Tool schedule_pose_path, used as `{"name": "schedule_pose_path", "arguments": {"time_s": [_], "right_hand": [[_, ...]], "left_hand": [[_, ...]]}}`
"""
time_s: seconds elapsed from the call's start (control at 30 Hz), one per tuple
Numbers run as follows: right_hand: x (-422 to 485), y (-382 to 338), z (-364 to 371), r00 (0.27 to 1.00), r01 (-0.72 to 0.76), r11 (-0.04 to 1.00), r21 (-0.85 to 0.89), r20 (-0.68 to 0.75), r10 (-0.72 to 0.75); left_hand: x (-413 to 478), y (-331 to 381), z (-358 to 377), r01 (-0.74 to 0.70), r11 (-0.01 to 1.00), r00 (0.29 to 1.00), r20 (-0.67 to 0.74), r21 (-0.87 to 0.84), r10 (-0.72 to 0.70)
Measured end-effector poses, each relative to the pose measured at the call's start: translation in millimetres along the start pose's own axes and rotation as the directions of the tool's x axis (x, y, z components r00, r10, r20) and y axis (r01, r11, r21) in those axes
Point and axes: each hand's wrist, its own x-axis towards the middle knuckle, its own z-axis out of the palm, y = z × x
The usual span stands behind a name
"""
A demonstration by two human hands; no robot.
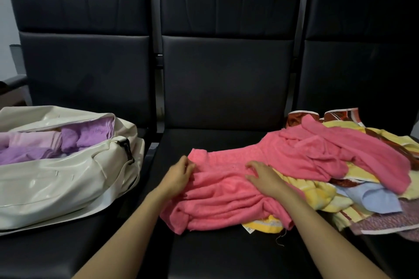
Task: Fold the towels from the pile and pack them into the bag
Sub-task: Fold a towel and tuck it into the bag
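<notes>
Two bare hands reach over the middle seat (226, 253), one of three black seats in a row. On its front half the left hand (179, 175) pinches the left edge of a crumpled pink towel (222, 197) with curled fingers. The right hand (264, 179) lies on the towel, fingers spread. The towel's long axis runs from the seat's near left to its far right, up onto one pile (317, 197) of yellow, blue and patterned towels at the seat's right edge. Left of the seat sits one cream bag (56, 188), unzipped, with lilac towels (86, 137) inside.
</notes>
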Motion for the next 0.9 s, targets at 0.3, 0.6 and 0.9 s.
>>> {"name": "schedule_pose_path", "arguments": {"time_s": [0.3, 0.6, 0.9], "right_hand": [[1.6, 3.5, -5.1, 0.988, -0.154, 0.957, -0.245, -0.019, 0.153], [-8.1, 15.3, -17.4, 0.971, -0.212, 0.975, -0.071, -0.127, 0.202], [-5.2, 24.9, -27.7, 0.924, -0.149, 0.967, 0.206, -0.319, 0.211]], "left_hand": [[-5.0, -6.8, -4.6, 0.220, 0.891, 0.973, -0.017, 0.397, -0.232], [-5.6, -24.1, -18.2, 0.138, 0.888, 0.990, -0.070, 0.439, -0.119], [2.5, -24.5, -21.2, 0.226, 0.973, 0.971, -0.099, 0.056, -0.220]]}}
